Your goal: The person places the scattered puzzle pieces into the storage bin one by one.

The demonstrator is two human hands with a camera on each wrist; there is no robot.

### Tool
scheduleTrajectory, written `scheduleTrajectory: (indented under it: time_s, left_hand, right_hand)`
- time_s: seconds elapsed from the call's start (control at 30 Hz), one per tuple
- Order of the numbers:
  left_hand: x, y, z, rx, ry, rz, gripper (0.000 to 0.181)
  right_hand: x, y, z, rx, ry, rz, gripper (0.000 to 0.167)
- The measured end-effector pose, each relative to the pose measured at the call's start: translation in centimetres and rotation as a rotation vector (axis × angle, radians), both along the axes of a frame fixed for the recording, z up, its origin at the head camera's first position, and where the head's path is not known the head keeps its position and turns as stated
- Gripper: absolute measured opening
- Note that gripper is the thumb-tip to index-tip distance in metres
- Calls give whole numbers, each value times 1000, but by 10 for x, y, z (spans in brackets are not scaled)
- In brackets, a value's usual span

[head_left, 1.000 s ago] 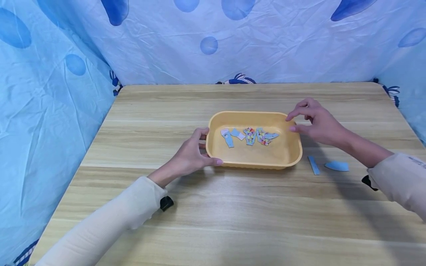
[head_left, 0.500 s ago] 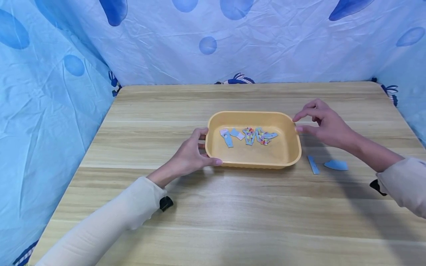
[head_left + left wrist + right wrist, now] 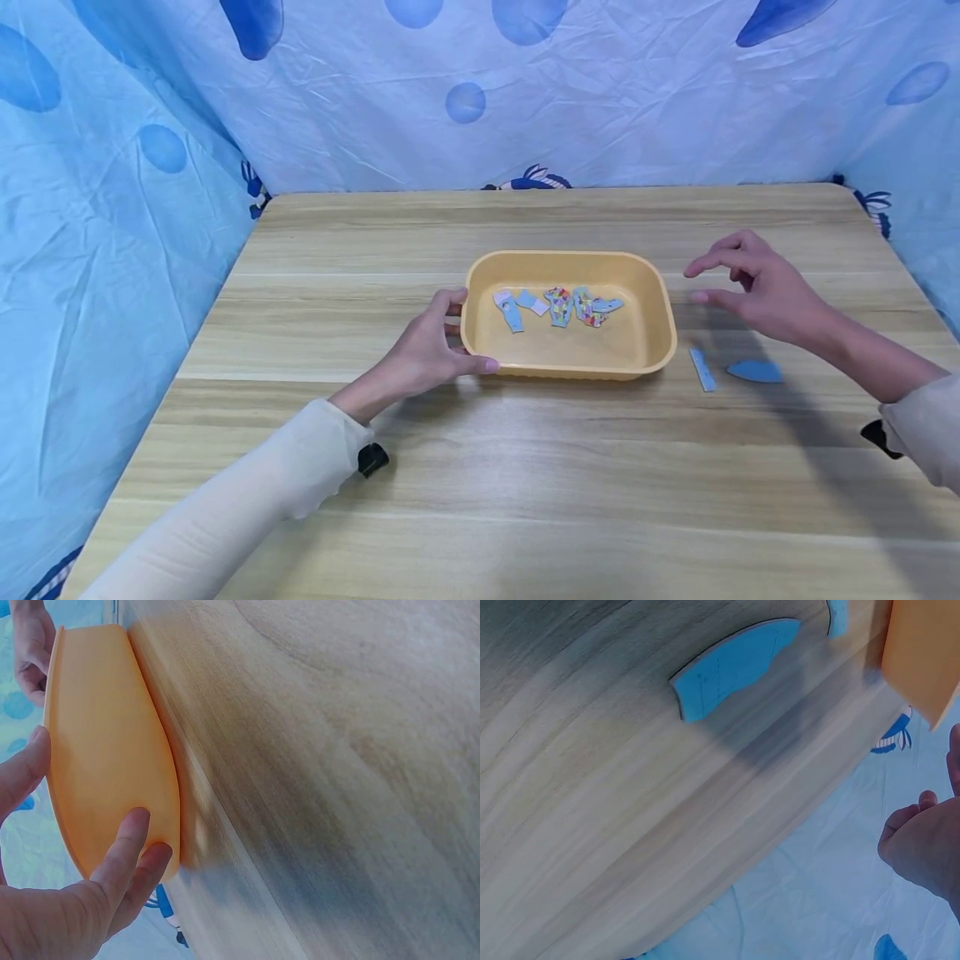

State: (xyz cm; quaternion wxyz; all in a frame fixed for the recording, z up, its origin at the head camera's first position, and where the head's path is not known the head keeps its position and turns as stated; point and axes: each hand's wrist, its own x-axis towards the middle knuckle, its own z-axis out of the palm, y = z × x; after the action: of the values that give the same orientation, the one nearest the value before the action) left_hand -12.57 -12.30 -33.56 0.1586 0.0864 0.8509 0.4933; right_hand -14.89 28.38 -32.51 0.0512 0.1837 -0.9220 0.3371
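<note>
A shallow yellow plastic basin (image 3: 570,356) stands on the table. My left hand (image 3: 426,350) holds its left end, thumb at the near rim and fingers against the outer wall; the left wrist view shows the fingertips (image 3: 135,825) on that wall. Inside the basin lie several flat cut-out pieces, such as a pink-and-blue one (image 3: 511,312) and a multicoloured one (image 3: 559,307). To the right of the basin, apart from it, my right hand (image 3: 772,292) hovers with loosely bent fingers and nothing between them. Below it lie a narrow blue strip (image 3: 702,370) and a curved blue piece (image 3: 754,372).
The wood-grain table (image 3: 465,475) spreads around the basin. A blue patterned cloth (image 3: 360,108) hangs behind the table and along both sides. A dark shadow (image 3: 840,467) of the right arm falls across the table at the right.
My right hand has moved from the basin's right rim away to the right and slightly toward me, empty. The left hand has kept its hold, and the pieces lie as before.
</note>
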Motion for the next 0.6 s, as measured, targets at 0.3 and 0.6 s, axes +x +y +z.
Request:
scheduleTrajectory:
  time_s: [0.3,0.6]
  left_hand:
    - [0,1,0,3,-5,3,102]
    - [0,1,2,9,-11,5,103]
  right_hand:
    - [13,23,-5,17,-8,-50,26]
    - [24,46,-14,61,-84,-92,30]
